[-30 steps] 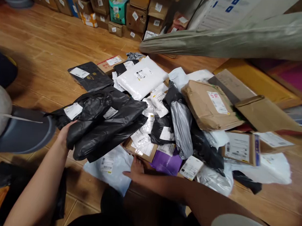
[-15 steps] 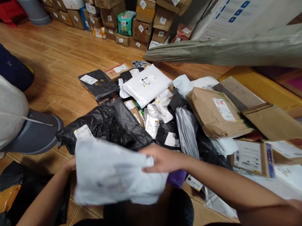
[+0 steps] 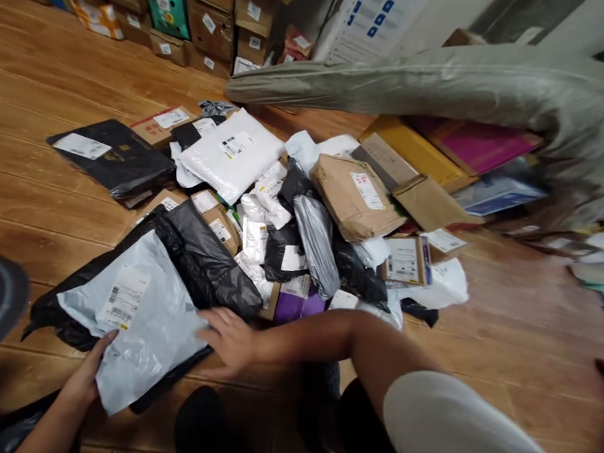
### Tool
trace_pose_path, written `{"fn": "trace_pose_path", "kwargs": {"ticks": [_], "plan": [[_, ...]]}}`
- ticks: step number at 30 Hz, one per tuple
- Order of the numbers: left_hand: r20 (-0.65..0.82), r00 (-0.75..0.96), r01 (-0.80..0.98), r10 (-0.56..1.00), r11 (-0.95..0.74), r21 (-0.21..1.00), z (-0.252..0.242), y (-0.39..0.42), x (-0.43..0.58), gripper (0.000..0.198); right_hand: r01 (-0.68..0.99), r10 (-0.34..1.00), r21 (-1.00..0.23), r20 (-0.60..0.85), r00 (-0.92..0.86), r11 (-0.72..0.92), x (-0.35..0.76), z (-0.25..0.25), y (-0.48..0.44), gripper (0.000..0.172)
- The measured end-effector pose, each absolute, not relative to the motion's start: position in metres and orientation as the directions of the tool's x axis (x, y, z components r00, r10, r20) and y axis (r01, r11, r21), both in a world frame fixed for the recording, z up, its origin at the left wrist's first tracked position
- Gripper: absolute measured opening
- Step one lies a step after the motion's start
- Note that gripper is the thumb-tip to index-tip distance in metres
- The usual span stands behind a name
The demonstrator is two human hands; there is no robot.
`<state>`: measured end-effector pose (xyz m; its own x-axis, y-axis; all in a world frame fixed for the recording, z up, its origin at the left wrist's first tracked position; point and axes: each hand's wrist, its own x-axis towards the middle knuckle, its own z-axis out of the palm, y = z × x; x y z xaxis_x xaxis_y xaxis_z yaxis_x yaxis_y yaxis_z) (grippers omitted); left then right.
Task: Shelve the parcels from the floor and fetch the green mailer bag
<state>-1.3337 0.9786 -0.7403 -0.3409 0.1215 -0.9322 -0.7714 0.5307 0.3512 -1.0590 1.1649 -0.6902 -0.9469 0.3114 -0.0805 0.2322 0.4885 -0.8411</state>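
At the near left of the pile, a pale blue poly mailer (image 3: 161,354) is held over a black plastic-wrapped parcel (image 3: 224,273).

Its left edge is pinched by the left hand (image 3: 90,367), thumb on top, apparently so that the limp film is steadied while its shipping label (image 3: 126,295) is left readable. At its right corner the right hand (image 3: 231,340) is spread, not clenched; whether the film is touched cannot be told. From beneath, the mailer is seemingly propped by the black parcel. Farther off, a white plastic mailer (image 3: 229,163) is borne by smaller packages, and a brown carton (image 3: 351,195) is tilted, probably by uneven parcels under it. At the back, labelled cardboard boxes (image 3: 210,32) are stacked on the wooden floor (image 3: 486,368).
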Motion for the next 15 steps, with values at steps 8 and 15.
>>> {"fn": "trace_pose_path", "kwargs": {"ticks": [8, 15], "plan": [[-0.941, -0.319, -0.811, 0.117, 0.479, 0.335, -0.742, 0.999, -1.324, 0.059, 0.403, 0.25, -0.638, -0.321, -0.914, 0.656, -0.914, -0.718, 1.221, 0.022], [-0.955, -0.291, -0.832, 0.056, 0.478, 0.281, -0.733, 1.002, -1.327, 0.058, 0.193, 0.145, -0.335, -0.161, -0.976, 0.922, -0.929, -0.678, 1.261, 0.029]]}}
